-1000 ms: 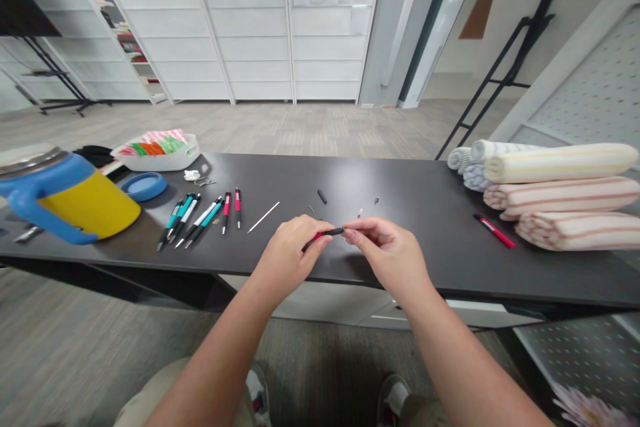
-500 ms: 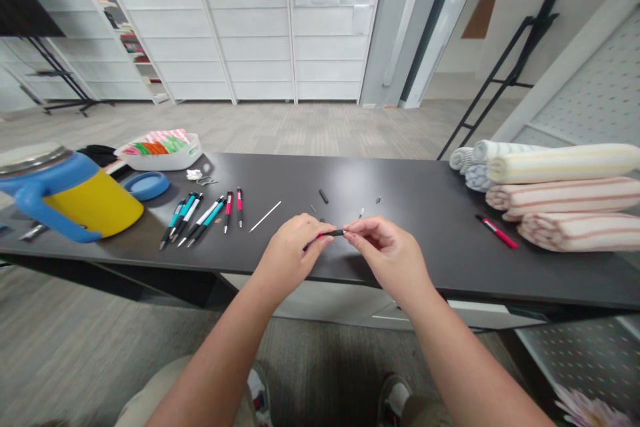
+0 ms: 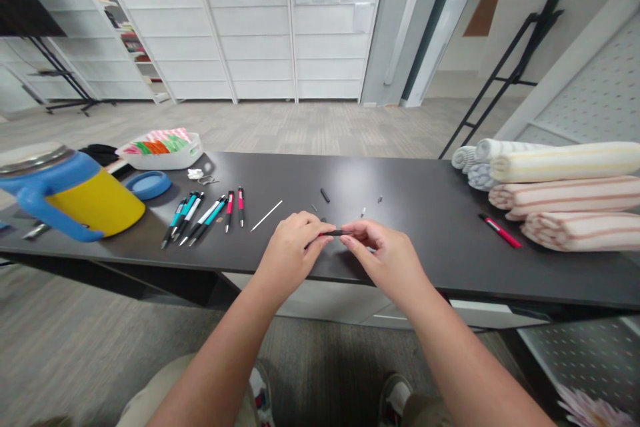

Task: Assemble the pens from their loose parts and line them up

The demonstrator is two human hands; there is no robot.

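Note:
Between my hands, above the dark desk's front edge, is a pen part with a black grip (image 3: 336, 233). My left hand (image 3: 294, 242) is closed around its left end, which its fingers mostly cover. The fingertips of my right hand (image 3: 383, 250) pinch the right end; whatever small piece they hold there is hidden. Beyond the hands lie a loose black pen grip (image 3: 325, 195), a small pale tip piece (image 3: 363, 212) and a tiny metal piece (image 3: 380, 199). A thin white refill (image 3: 267, 215) rests left of them.
Several teal, white and red pens (image 3: 200, 220) lie at left, near a yellow-and-blue jug (image 3: 95, 203), a blue lid (image 3: 147, 185) and a white basket (image 3: 163, 159). At right, a red pen barrel (image 3: 501, 231) lies beside rolled striped towels (image 3: 570, 193) on the desk (image 3: 415, 193).
My right fingers have moved slightly left, closer over the pen's end, and more of them covers it. My left hand keeps its hold. The loose parts have stayed in place.

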